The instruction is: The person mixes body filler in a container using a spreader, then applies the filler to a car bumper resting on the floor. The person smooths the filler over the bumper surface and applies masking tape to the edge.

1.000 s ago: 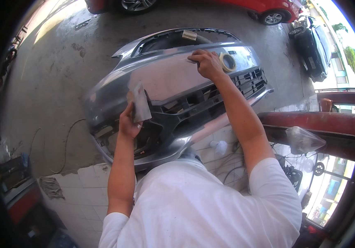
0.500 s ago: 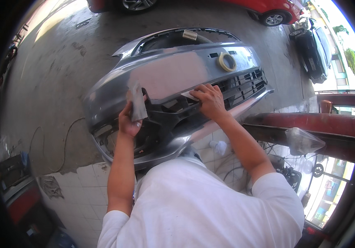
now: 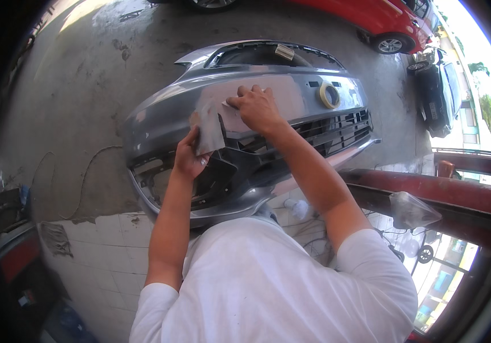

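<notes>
A grey car bumper [image 3: 157,117] lies across in front of me, with a pale pink filler patch [image 3: 289,97] on its upper face. My left hand [image 3: 187,155] grips a thin, smeared grey mixing plate [image 3: 210,132], held up at the near left of the patch. Over the patch, my right hand [image 3: 258,111] pinches a small pale filler spreader [image 3: 227,104], mostly covered by the fingers. Whether the spreader touches the surface I cannot tell. Some distance right of that hand, a roll of masking tape [image 3: 329,95] rests on the bumper.
A small beige block [image 3: 284,52] sits at the bumper's far edge. Red lift beams [image 3: 428,191] with a clear plastic cone [image 3: 414,210] stand at the right. Beyond are a red car [image 3: 365,20] and a dark car [image 3: 441,94]. A hose [image 3: 85,177] lies on the floor, left.
My right hand has moved up and left from the grille edge onto the pink patch. The left hand with the plate has shifted slightly right in view. The whole view has shifted a little.
</notes>
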`<action>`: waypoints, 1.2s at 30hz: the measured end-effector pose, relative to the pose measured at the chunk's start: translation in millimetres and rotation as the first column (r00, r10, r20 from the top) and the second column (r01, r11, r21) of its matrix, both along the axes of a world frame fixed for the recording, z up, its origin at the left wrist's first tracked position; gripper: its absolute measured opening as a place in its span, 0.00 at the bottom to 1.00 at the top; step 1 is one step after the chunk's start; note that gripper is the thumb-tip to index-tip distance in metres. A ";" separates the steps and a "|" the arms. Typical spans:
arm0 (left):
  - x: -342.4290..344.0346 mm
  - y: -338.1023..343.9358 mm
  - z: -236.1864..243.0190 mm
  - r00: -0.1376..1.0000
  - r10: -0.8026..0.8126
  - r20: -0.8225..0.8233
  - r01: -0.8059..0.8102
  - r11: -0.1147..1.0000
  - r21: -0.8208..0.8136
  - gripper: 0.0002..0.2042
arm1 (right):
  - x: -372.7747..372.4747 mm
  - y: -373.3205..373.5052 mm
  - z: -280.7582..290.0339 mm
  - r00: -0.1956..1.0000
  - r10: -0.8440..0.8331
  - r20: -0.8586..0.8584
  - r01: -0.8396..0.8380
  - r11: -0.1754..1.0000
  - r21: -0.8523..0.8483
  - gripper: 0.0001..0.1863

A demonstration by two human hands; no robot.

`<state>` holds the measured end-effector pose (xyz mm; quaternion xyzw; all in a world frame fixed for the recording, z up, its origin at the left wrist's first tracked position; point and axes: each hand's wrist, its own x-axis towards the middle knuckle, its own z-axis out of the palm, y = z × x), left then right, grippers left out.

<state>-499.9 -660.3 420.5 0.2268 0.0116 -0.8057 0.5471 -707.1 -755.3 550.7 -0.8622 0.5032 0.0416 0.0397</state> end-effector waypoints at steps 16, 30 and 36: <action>-3.4 -0.1 23.4 0.994 -0.054 -0.092 0.055 0.998 0.006 0.28 | -73.7 3.6 22.8 0.978 -0.168 0.126 0.172 0.985 -0.022 0.29; -4.4 -1.5 -9.5 0.955 -0.112 -0.274 0.076 0.988 -0.137 0.30 | -75.0 101.3 -41.0 0.980 -0.082 0.183 0.116 0.975 -0.188 0.27; -18.9 -2.8 41.7 1.000 0.006 -0.029 -0.001 0.989 0.150 0.28 | -115.7 83.5 -8.0 0.959 -0.097 0.267 0.153 0.968 -0.199 0.27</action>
